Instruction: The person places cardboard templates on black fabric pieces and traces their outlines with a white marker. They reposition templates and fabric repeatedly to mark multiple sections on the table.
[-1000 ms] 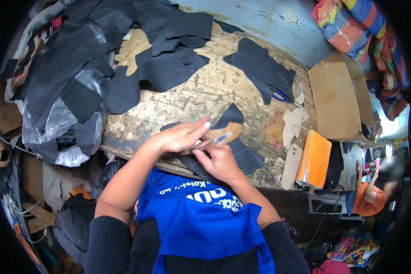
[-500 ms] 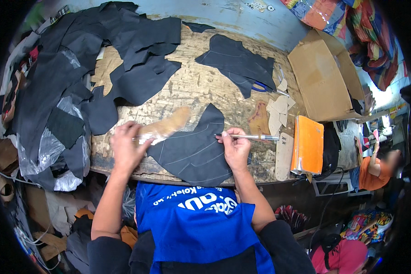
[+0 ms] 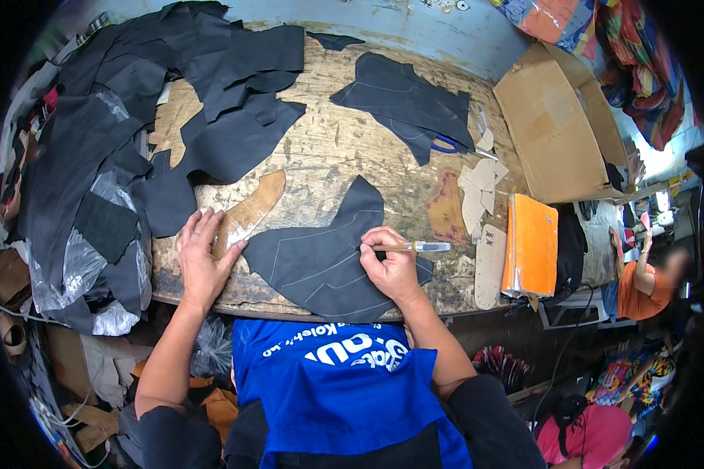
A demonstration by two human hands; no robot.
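Note:
A black leather piece (image 3: 321, 254) with pale marked lines lies flat at the near edge of the worn wooden bench (image 3: 344, 152). My right hand (image 3: 391, 266) grips a silver marking pen (image 3: 422, 247), its tip at the piece's right side. My left hand (image 3: 202, 258) lies flat on the bench, fingers on the lower end of a long brown card pattern (image 3: 250, 211) just left of the leather piece.
Black leather scraps (image 3: 219, 94) are heaped at the back left. Another marked black piece (image 3: 403, 102) lies at the back with blue-handled scissors (image 3: 446, 144). Card patterns (image 3: 477, 187), an orange book (image 3: 530, 246) and a cardboard box (image 3: 559, 133) stand right. A seated person (image 3: 641, 273) is at far right.
The brown card pattern has come off the leather piece and now lies to its left under my left hand. My right hand still holds the pen, now at the piece's right side.

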